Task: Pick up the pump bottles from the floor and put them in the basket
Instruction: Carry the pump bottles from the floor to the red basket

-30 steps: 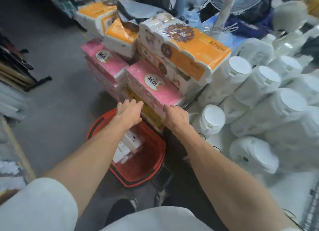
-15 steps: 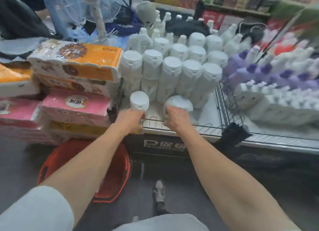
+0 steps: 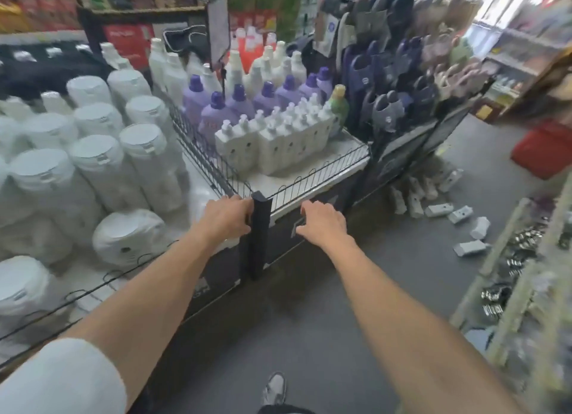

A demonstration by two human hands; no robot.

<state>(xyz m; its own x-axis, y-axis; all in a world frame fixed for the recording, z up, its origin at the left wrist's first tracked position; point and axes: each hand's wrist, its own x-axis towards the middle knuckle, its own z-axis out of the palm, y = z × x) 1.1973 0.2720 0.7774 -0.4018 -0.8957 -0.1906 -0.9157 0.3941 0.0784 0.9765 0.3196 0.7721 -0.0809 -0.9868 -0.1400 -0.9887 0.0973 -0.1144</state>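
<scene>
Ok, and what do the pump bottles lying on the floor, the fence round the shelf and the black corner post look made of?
Pump bottles: likely plastic, opaque white and matte, going by the moulded blocky shape. Fence: thin dark metal wire, seen in its fine looped bars. Corner post: black, smooth, matte; plastic or painted metal, the blur leaves that open.

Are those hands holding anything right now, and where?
Nothing. Left hand and right hand hover empty by the corner post; bottles lie on the floor.

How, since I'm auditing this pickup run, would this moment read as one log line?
left hand: empty, by corner post | right hand: empty, open | pump bottles: scattered on floor, ahead right
</scene>
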